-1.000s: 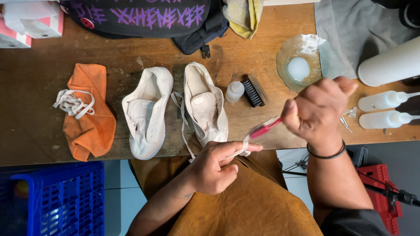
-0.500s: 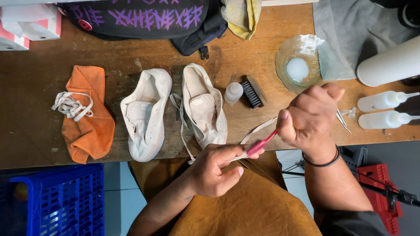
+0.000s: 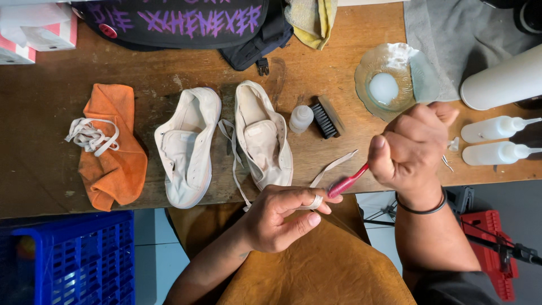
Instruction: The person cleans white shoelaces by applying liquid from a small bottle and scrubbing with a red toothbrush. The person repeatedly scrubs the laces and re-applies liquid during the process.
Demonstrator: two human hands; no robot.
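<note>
Left hand pinches a white shoelace wrapped over its finger, near edge of surface. Right hand grips red toothbrush, bristles on lace. Other lace sits on orange cloth, left. Both shoes unlaced, look unscrubbed. Judging: lace scrub ongoing.

— What's cut off at the edges?

— The blue crate runs off the bottom left corner, and the large white cylinder off the right side. The dark bag is cropped by the top.

— And the brush?

— Its red handle vanishes inside the right hand; the bristle end is hidden behind the left hand's fingers, where the white lace wraps.
</note>
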